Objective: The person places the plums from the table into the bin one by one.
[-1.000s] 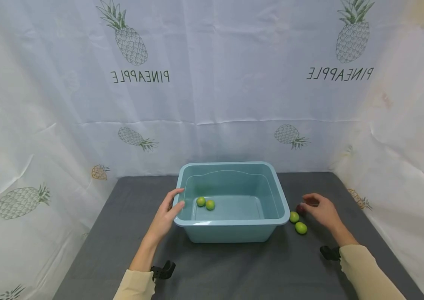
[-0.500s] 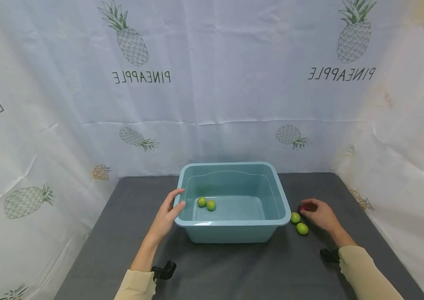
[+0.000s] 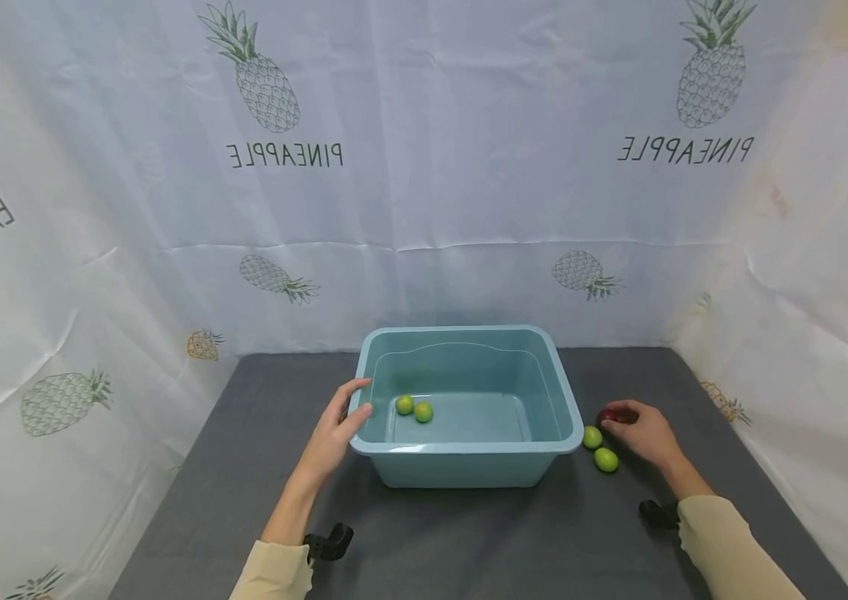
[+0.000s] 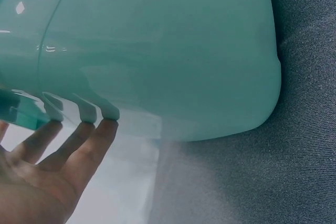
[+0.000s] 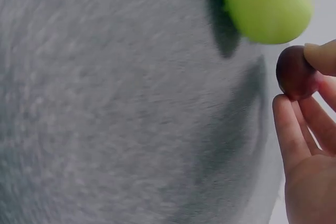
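Note:
A light blue plastic basin (image 3: 465,447) stands on the dark grey table. My left hand (image 3: 326,437) grips its left rim, the thumb over the edge; in the left wrist view, fingertips (image 4: 109,127) touch the outer wall. Two limes (image 3: 423,412) lie inside on the basin's floor. To the right of the basin, my right hand (image 3: 646,432) pinches a dark red plum (image 5: 294,73) between thumb and fingers, close to the tabletop. The hand partly covers the plum in the head view. Two more limes (image 3: 606,460) rest between the basin and this hand.
The dark grey table (image 3: 236,467) extends to both sides and in front of the basin. A white cloth (image 3: 454,192) printed with pineapples hangs behind and along the sides. A black strap device (image 3: 330,542) sits on each wrist.
My right hand has lowered slightly and its fingers have closed onto the plum. The left hand stays on the basin's rim, and the limes lie as before.

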Available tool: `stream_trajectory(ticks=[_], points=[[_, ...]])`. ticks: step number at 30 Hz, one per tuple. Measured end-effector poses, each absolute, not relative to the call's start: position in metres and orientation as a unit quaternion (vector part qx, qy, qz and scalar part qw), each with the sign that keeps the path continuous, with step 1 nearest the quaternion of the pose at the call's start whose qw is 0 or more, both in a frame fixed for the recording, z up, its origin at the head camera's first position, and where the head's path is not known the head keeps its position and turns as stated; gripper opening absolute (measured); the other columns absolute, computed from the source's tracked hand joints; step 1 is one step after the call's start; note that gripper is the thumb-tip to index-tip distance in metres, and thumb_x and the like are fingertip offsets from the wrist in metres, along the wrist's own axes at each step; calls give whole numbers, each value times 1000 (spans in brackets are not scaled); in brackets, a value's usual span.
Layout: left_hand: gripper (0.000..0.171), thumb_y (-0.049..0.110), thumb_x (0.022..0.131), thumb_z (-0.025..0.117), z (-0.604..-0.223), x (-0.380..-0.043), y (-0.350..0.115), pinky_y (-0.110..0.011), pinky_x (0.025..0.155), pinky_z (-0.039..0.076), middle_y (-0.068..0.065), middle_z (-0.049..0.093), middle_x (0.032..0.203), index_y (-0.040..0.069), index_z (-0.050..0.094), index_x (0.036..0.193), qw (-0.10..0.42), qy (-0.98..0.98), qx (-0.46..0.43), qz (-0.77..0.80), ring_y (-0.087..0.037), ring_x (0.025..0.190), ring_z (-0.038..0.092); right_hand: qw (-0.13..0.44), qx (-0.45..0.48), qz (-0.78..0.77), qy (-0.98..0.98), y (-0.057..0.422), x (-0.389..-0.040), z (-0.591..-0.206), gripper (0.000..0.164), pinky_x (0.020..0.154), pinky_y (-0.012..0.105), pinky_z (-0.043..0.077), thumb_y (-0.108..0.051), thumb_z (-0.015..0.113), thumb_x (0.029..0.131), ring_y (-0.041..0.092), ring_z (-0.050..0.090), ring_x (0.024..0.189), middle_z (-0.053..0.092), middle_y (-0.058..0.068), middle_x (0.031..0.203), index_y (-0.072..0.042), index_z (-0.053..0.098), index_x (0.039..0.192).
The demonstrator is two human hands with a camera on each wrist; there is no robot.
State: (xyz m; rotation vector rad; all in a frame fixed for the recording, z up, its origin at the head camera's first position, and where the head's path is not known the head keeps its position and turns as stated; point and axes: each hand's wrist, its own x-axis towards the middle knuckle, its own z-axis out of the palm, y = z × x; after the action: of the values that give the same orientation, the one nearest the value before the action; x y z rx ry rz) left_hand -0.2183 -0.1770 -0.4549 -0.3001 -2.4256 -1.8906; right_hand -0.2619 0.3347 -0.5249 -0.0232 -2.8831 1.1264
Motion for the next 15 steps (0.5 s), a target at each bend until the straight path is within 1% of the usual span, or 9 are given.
stream_trajectory(ticks=[3, 6, 11, 15], points=[[44, 35, 98, 53, -456, -219, -177, -59, 105, 25, -6, 26, 153, 24, 42, 139, 24, -783, -102, -613, -28, 141, 24, 33, -11, 374, -927, 335, -261, -520, 43, 72, 41, 48, -28, 68, 88, 34, 56, 96, 60, 23, 111, 0, 59, 120], [43, 32, 98, 53, -456, -219, -178, -60, 105, 24, -6, 26, 153, 22, 43, 139, 24, -782, -104, -614, -28, 141, 23, 36, -12, 377, -926, 334, -260, -516, 43, 72, 40, 49, -28, 68, 88, 34, 57, 98, 60, 23, 113, -1, 59, 121], [43, 30, 99, 52, -455, -219, -178, -60, 106, 23, -6, 27, 153, 20, 42, 139, 27, -782, -108, -614, -28, 141, 23, 35, -15, 384, -923, 331, -259, -511, 45, 75, 45, 49, -28, 68, 88, 37, 57, 102, 58, 25, 117, -1, 58, 122], [42, 32, 98, 53, -453, -218, -178, -59, 105, 24, -5, 27, 153, 23, 43, 138, 22, -781, -102, -616, -26, 141, 23, 36, -14, 383, -923, 328, -257, -505, 48, 79, 49, 48, -33, 67, 89, 39, 54, 108, 57, 25, 120, -2, 58, 124]])
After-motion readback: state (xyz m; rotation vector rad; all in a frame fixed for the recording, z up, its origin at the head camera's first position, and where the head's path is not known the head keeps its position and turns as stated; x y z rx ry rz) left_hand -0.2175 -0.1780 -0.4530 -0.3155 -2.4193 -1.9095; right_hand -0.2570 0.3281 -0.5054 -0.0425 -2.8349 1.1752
